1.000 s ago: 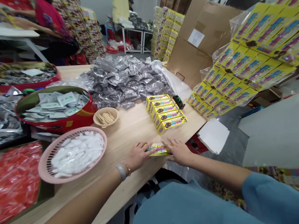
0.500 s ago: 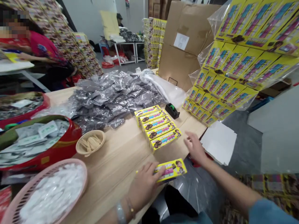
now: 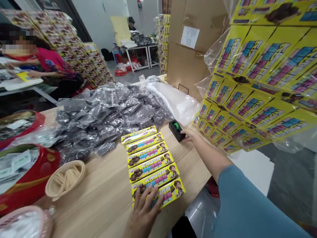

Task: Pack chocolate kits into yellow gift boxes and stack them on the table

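Several yellow boxes (image 3: 151,167) lie side by side in a row on the wooden table (image 3: 99,185). My left hand (image 3: 146,206) rests with fingers spread on the nearest boxes of that row. Beyond the row's right side, my right hand (image 3: 187,136) is at the black tape dispenser (image 3: 176,129), which holds a green roll. Its fingertips touch the dispenser's near right edge; the fingers are small and partly hidden, so their grip is unclear.
Grey plastic packets (image 3: 111,109) are heaped behind the boxes. Left are a basket of wooden sticks (image 3: 65,178), a red tub (image 3: 47,168) and a pink basket (image 3: 44,223). Wrapped yellow boxes (image 3: 247,99) are stacked right, by a cardboard box (image 3: 183,66). A person (image 3: 49,62) sits far left.
The box under my left hand has joined the near end of the row. My right hand has moved forward to the tape dispenser. The view has shifted.
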Demonstrator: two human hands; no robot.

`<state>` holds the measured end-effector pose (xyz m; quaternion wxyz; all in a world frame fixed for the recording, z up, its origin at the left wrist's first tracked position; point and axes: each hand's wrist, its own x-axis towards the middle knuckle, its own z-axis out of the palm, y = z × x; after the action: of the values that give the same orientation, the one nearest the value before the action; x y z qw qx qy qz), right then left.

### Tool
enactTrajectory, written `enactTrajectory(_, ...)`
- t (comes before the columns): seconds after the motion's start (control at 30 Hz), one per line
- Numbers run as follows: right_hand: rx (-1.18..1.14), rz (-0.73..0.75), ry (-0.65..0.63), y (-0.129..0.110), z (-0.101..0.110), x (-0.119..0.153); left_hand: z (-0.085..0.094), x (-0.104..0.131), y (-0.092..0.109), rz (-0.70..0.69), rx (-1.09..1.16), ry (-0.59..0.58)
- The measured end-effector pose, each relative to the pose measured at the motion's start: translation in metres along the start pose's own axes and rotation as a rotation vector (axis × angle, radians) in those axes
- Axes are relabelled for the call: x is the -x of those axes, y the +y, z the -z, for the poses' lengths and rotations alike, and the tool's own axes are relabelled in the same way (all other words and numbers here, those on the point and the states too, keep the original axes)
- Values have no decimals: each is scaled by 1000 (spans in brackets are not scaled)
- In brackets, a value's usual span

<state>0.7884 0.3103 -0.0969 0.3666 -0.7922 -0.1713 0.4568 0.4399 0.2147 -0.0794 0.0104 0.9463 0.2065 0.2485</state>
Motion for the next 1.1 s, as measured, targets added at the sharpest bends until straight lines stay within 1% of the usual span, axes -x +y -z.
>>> enactTrajectory(0.07, 36, 65, 46, 12, 3, 5, -1, -3, 0, 2, 8, -4)
enactTrajectory(0.17, 147, 121, 190, 27, 11, 15, -1, -6, -1, 12, 16, -34)
enactTrajectory(0.23, 212, 143, 273, 35, 19, 34, 2, -9, -1, 1, 13, -55)
enactTrajectory(0.27, 236, 156, 299, 39, 23, 50, 4, -10, -1, -7, 11, -65)
enactTrajectory(0.3, 247, 178, 294, 45, 26, 71, 6, -11, -1, -12, 8, -77)
enactTrajectory(0.33, 235, 204, 247, 52, 26, 97, 8, -12, -1, -13, 7, -89)
enactTrajectory(0.37, 195, 228, 166, 61, 23, 127, 10, -13, 0, -14, 9, -99)
enactTrajectory(0.4, 129, 245, 68, 70, 15, 157, 11, -13, 1, -16, 15, -105)
enactTrajectory(0.43, 37, 243, -30, 80, 2, 185, 12, -12, 1, -17, 25, -108)
enactTrajectory(0.47, -58, 216, -81, 89, -15, 209, 13, -11, 2, -16, 37, -109)
enactTrajectory(0.5, -140, 171, -72, 98, -34, 226, 14, -10, 3, -19, 50, -107)
enactTrajectory(0.53, -198, 121, 6, 105, -54, 237, 14, -9, 3, -22, 63, -107)
enactTrajectory(0.57, -232, 81, 124, 112, -74, 241, 14, -8, 4, -28, 74, -110)
enactTrajectory(0.6, -243, 51, 245, 119, -90, 240, 14, -8, 4, -33, 85, -110)
enactTrajectory(0.63, -234, 30, 335, 128, -103, 237, 15, -7, 4, -38, 95, -108)
enactTrajectory(0.67, -208, 17, 380, 140, -110, 235, 15, -8, 5, -42, 106, -103)
enactTrajectory(0.7, -165, 1, 387, 153, -113, 233, 16, -8, 5, -41, 119, -95)
enactTrajectory(0.73, -106, -15, 368, 167, -110, 234, 18, -7, 5, -30, 129, -87)
enactTrajectory(0.77, -34, -21, 347, 181, -103, 237, 20, -5, 5, -8, 139, -83)
enactTrajectory(0.8, 46, -14, 353, 192, -91, 238, 23, -2, 5, 22, 149, -85)
enactTrajectory(0.83, 119, 29, 374, 198, -76, 238, 27, 2, 4, 48, 153, -87)
enactTrajectory(0.87, 184, 95, 408, 197, -59, 233, 30, 9, 4, 66, 150, -87)
enactTrajectory(0.9, 235, 175, 441, 187, -42, 221, 33, 16, 3, 63, 141, -83)
enactTrajectory(0.93, 273, 262, 464, 168, -27, 203, 35, 24, 2, 37, 125, -78)
enactTrajectory(1.0, 317, 405, 477, 114, -5, 150, 38, 39, -1, -55, 75, -75)
enactTrajectory(1.03, 329, 422, 462, 83, 0, 119, 39, 44, -2, -100, 43, -82)
enactTrajectory(1.07, 325, 362, 431, 53, 1, 88, 39, 48, -3, -136, 9, -96)
enactTrajectory(1.1, 309, 270, 365, 27, 1, 59, 38, 51, -5, -163, -27, -111)
